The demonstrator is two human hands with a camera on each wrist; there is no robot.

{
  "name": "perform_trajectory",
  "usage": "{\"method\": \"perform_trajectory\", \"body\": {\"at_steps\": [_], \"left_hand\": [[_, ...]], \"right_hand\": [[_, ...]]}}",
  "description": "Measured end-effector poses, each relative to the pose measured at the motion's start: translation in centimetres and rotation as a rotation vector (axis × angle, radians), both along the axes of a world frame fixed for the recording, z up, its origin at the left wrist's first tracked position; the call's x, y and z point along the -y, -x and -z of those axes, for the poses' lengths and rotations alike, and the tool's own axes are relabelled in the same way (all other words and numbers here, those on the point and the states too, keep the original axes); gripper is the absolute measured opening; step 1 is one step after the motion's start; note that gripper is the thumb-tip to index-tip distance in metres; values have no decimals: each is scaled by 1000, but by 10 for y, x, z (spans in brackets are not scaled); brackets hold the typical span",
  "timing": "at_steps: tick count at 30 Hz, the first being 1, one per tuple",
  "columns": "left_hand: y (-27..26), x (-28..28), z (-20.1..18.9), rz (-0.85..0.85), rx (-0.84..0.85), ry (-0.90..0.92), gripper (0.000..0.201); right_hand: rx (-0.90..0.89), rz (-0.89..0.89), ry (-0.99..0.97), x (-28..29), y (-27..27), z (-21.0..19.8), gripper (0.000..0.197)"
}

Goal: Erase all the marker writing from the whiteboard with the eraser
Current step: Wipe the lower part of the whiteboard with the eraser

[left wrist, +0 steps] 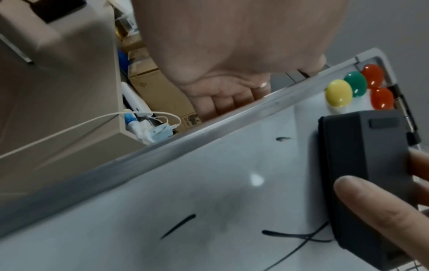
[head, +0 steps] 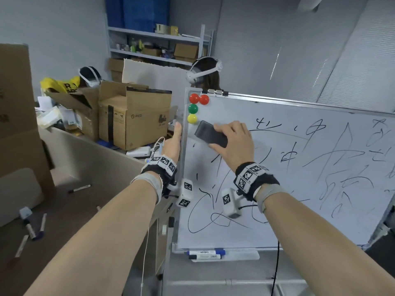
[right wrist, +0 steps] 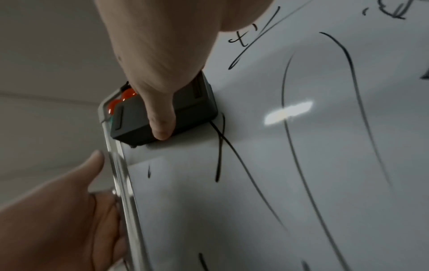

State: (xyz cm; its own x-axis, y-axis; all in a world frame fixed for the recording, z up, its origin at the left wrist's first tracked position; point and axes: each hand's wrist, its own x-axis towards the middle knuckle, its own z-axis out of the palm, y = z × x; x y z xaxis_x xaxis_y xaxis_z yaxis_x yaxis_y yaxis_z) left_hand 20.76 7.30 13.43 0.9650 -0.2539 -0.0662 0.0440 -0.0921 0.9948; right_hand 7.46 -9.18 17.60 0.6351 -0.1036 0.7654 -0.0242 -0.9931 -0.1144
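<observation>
Head view looks down from above; wrist views close, upward — all share whiteboard [head: 277,189] corner (magnets).

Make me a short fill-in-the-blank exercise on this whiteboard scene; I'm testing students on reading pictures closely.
1. The right hand holds the dark ____ against the whiteboard.
2. The left hand grips the board's ____ edge.
3. The magnet nearest the eraser is coloured ____.
4. Two blue-capped ____ lie in the tray below the board.

Missing words: eraser; left; yellow; markers
</observation>
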Motion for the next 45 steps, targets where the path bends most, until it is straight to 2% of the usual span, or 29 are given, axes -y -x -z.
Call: {"method": "perform_trajectory", "body": {"at_steps": [2, 4, 5, 7, 9, 12, 16, 18, 20, 22, 23, 25, 28, 33, 37, 41, 44, 45], "left_hand": [[18, -3, -5, 15, -19, 57, 111], [30, -6, -12, -7, 3, 119, 92], [31, -6, -12, -14, 6, 116, 91], [22, -4, -4, -49, -8, 115, 114], [-9, 5, 23, -64, -33, 92, 135], [-36, 24, 58, -41, -82, 151, 131], [-29, 20, 51, -35, -106, 188, 132], [2, 3, 23, -6, -105, 226, 123], [31, -10, 1, 23, -115, 287, 96], [32, -9, 4, 56, -121, 317, 74], [29, -6, 9, 52, -142, 327, 71], [32, -6, 12, 48, -196, 360, 76], [34, -5, 23, 66, -262, 345, 79], [34, -9, 52, 76, -222, 299, 85], [41, -10, 73, -9, -214, 227, 96], [51, -8, 93, -15, -267, 237, 90], [60, -9, 105, -8, -306, 198, 110], [65, -10, 106, -22, -313, 183, 111]], "right_hand": [[2, -18, -1, -6, -1, 10, 53], [-76, -84, 106, -16, -2, 27, 53], [-120, -105, 185, -20, -2, 34, 54], [-141, -115, 278, -24, -5, 32, 53], [-78, -83, 244, -21, -7, 18, 51], [19, -44, 176, -14, -7, 3, 50], [-58, -116, 145, -18, -5, 27, 53], [-146, -155, 207, -21, -1, 49, 54], [-199, -173, 279, -23, 1, 53, 53], [-174, -147, 288, -20, 2, 40, 53], [-132, -114, 261, -18, 4, 31, 53], [-52, -67, 201, -11, 6, 18, 51], [-30, -58, 140, -10, 9, 23, 52], [-139, -119, 127, -19, 13, 77, 54], [-221, -134, 185, -15, 23, 109, 56], [-164, -107, 192, -6, 26, 90, 52], [-69, -87, 92, -1, 19, 73, 49], [-53, -93, 80, 0, 18, 74, 48]]}}
